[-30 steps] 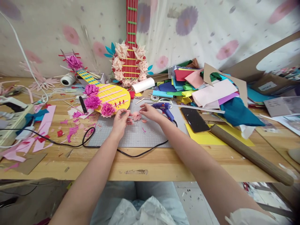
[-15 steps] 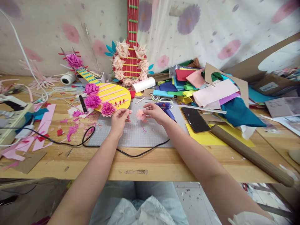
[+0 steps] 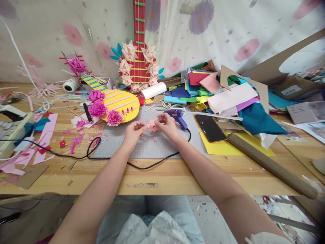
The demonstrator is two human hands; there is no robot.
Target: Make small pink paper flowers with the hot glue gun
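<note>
Over the grey cutting mat [image 3: 111,147], a small pale pink paper flower [image 3: 152,126] is between my two hands. My right hand [image 3: 168,127] pinches it from the right, its fingers bent. From the left, my left hand [image 3: 134,134] comes up with thumb and forefinger pressed together on a small pale pink paper petal [image 3: 147,125]. The petal's tip meets the flower's side; whether it is stuck there I cannot tell. Just beyond my right hand lies a blue glue gun [image 3: 179,118], its black cord looping across the mat.
A yellow paper guitar [image 3: 124,101] with magenta flowers lies behind my left hand. Against the curtain stands a red guitar [image 3: 138,69] with pale flowers. To the right are a phone [image 3: 210,127], a cardboard tube [image 3: 271,166] and piled coloured paper [image 3: 232,98]. Pink scraps [image 3: 48,139] lie left.
My left hand has moved right, bringing the petal from a gap away up to the flower. My right hand stays at the flower. The whole view has shifted slightly.
</note>
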